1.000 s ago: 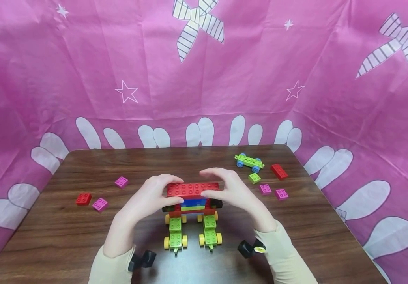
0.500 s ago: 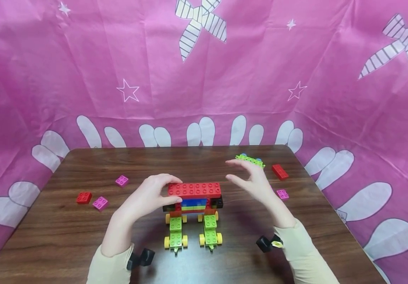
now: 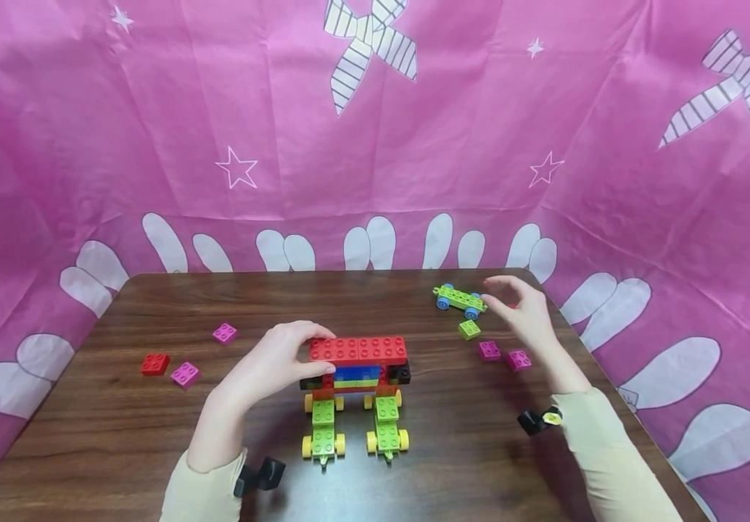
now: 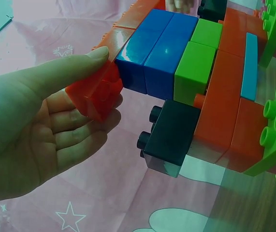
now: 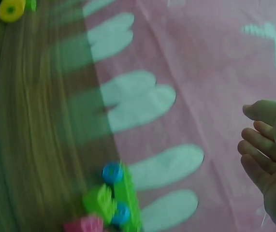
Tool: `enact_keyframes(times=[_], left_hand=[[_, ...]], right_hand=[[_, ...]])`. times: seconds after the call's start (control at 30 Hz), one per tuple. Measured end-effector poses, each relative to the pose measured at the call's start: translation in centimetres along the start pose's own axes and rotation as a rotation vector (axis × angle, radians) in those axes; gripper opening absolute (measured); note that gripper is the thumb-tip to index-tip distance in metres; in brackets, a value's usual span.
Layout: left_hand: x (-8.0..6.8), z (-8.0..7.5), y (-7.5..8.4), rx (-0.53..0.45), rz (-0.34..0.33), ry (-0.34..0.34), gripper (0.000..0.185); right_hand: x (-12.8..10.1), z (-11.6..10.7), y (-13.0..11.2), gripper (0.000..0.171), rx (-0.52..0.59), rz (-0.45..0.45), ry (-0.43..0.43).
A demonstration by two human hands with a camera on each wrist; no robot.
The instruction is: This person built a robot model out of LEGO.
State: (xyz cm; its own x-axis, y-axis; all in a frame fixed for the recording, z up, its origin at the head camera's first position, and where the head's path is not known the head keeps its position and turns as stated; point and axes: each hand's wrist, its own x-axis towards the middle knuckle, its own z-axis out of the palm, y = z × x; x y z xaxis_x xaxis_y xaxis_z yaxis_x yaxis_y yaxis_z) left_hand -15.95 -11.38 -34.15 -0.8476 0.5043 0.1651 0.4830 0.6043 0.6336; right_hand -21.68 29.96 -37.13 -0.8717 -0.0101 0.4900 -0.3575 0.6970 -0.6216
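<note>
Left hand [image 3: 273, 357] pinches one block toy [image 3: 358, 349] — right hand [image 3: 525, 312] relaxed, thumb apart — four pink bricks [image 3: 186, 374], one green car [image 3: 458, 298].

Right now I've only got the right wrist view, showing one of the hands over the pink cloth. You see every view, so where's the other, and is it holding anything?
Observer: The left hand grips the left end of the build's red top layer.
Operator: My picture misses that part. What sits directly under the red?
Observer: Blue blocks, with lime green blocks below them, as the head and left wrist views show.
Operator: And loose pieces on the table, over on the left side?
Observer: Three in the head view: one red brick and two pink bricks, all apart from each other.
</note>
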Motion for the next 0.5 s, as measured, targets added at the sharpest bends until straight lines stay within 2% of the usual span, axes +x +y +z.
enact_keyframes(times=[0.23,0.5], left_hand=[[-0.1,0.0,0.0,0.003,-0.003,-0.006,0.039],[-0.1,-0.1,0.1,-0.002,-0.018,-0.008,0.040]], right_hand=[[0.3,-1.9,3.9,0.034,-0.103,0.094,-0.010],[0.3,-2.2,7.6,0.036,-0.167,0.155,-0.069]])
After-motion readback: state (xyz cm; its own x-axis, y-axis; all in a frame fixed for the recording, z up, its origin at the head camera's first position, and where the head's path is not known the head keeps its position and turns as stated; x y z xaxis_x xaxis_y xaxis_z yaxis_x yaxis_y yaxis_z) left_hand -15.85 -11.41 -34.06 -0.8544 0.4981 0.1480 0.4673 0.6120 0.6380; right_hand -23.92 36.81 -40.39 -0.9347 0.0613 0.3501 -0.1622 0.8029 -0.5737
